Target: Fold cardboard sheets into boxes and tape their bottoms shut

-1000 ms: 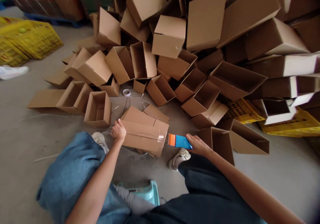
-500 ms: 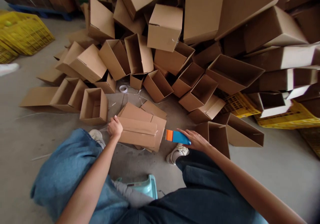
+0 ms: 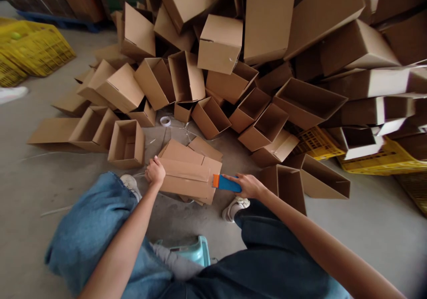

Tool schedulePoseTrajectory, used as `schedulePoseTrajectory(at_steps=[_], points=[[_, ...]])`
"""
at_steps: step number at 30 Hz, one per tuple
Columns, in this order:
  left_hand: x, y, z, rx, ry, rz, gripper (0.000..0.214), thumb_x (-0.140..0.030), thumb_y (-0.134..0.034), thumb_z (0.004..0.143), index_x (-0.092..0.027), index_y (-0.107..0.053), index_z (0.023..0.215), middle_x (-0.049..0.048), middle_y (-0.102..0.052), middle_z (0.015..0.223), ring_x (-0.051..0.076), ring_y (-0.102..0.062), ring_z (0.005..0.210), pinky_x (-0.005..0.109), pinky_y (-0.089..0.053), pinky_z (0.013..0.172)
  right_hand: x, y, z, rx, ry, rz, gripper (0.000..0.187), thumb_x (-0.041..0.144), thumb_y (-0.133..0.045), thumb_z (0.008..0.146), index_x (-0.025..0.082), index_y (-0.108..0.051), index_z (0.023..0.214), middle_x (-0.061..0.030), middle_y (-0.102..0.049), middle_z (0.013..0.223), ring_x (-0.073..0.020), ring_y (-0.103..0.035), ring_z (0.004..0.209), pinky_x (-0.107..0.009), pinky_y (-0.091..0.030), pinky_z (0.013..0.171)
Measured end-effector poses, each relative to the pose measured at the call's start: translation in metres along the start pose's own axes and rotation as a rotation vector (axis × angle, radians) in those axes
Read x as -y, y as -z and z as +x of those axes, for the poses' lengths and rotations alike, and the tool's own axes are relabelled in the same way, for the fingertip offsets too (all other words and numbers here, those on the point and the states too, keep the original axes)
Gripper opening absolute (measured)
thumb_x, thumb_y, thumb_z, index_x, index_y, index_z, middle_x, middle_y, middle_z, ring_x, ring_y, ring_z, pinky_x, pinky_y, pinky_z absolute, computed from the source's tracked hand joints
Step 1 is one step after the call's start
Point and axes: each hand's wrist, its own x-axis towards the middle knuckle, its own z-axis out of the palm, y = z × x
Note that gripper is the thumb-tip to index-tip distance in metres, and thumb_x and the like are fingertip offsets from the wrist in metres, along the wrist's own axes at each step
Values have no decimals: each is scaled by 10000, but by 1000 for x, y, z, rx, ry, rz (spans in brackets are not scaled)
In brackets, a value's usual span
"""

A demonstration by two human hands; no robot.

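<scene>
In front of me a flattened cardboard box [image 3: 182,185] lies on top of other cardboard pieces, with a strip of tape along its middle seam. My left hand [image 3: 155,173] is closed on its left edge, fingers curled round the cardboard. A flat blue tool with an orange end [image 3: 230,184] is gripped in my right hand [image 3: 248,186], one finger stretched along it. The orange end is over the box's right edge, near the end of the tape; whether it touches the cardboard I cannot tell.
A big heap of open cardboard boxes [image 3: 220,43] rises ahead. A white tape roll [image 3: 165,121] lies on the floor. Yellow crates stand left [image 3: 46,48] and right [image 3: 383,157]. Below me is a turquoise stool [image 3: 200,250]. A white shoe [image 3: 11,94] shows far left.
My right hand has moved left with the blue tool, bringing its orange end from beside the flattened box to its right edge. My left hand keeps its hold. The view has shifted slightly.
</scene>
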Motion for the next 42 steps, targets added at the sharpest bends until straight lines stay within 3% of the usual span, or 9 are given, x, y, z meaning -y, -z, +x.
schedulePoseTrajectory(at_steps=[9, 15, 24, 33, 42], points=[[-10, -4, -5, -57, 3, 58, 490, -419, -241, 981, -104, -616, 994, 181, -715, 855, 278, -694, 809, 339, -479, 680, 35, 29, 30, 113, -73, -15, 743, 359, -601, 718, 240, -387, 1420, -130, -706, 978, -291, -688, 836, -306, -453, 660], [-14, -3, -6, -63, -7, 81, 476, -411, -241, 985, -108, -608, 985, 177, -718, 866, 283, -695, 818, 337, -478, 677, 53, 42, 40, 125, -128, -31, 518, 307, -607, 687, 115, -559, 1165, -181, -708, 920, -318, -693, 835, -324, -479, 662], [-14, 3, -9, -44, -20, 75, 478, -410, -234, 987, -115, -610, 978, 167, -716, 847, 281, -693, 806, 346, -478, 685, 64, 46, 44, 112, -174, -19, 402, 288, -598, 668, 104, -604, 1025, -185, -708, 887, -329, -697, 846, -334, -501, 656], [-15, 2, -7, -40, -21, 66, 490, -416, -237, 985, -106, -617, 969, 171, -717, 848, 288, -693, 817, 342, -477, 680, 75, 36, 45, 105, -218, 0, 444, 261, -600, 678, 95, -579, 1089, -190, -703, 926, -315, -690, 893, -331, -512, 700], [-13, -2, -5, -65, -43, 75, 501, -427, -225, 985, -116, -618, 969, 174, -716, 836, 280, -695, 784, 356, -485, 675, 68, 43, 45, 122, -186, -4, 448, 287, -604, 686, 98, -586, 1093, -192, -710, 919, -316, -690, 904, -333, -512, 716]])
